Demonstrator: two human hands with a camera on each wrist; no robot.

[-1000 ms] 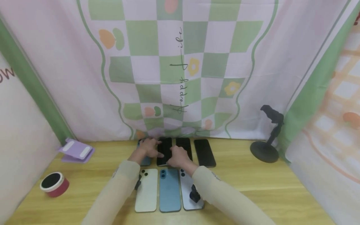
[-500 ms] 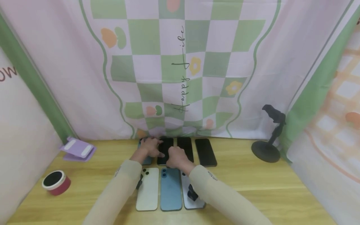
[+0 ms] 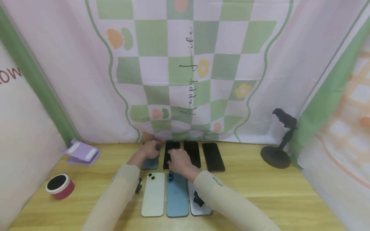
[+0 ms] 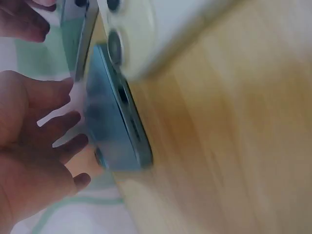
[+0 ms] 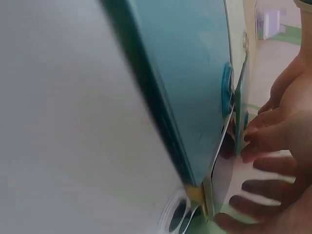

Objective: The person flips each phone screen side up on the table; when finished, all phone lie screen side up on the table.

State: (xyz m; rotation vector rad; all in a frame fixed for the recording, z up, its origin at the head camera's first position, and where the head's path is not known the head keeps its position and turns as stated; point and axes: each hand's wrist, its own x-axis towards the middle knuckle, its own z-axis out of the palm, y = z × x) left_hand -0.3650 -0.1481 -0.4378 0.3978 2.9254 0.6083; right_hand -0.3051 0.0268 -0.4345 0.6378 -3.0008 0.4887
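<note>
In the head view my left hand [image 3: 150, 149] is over a dark blue phone [image 3: 149, 164] at the left end of the back row. Its spread fingers [image 4: 73, 141] reach across that phone's back in the left wrist view; contact is unclear. My right hand [image 3: 180, 160] is above a black phone [image 3: 168, 147] lying screen up beside it. Loosely spread fingers [image 5: 258, 187] of that hand show near this phone in the right wrist view. Two more dark-screened phones, one [image 3: 192, 150] close to my right hand and one [image 3: 214, 157] farther right, finish the row.
The front row has a white phone [image 3: 153, 195], a blue phone [image 3: 177, 197] and a pale lilac phone [image 3: 202, 210] partly under my right forearm. A purple stand [image 3: 83, 154] and a red-and-white round tub [image 3: 60, 186] are left; a black stand [image 3: 276, 157] is right. Curtains hang behind.
My left hand has shifted left off the black phone's edge, and its thumb no longer stretches over that screen. My right hand stays almost in place. The head view has turned slightly.
</note>
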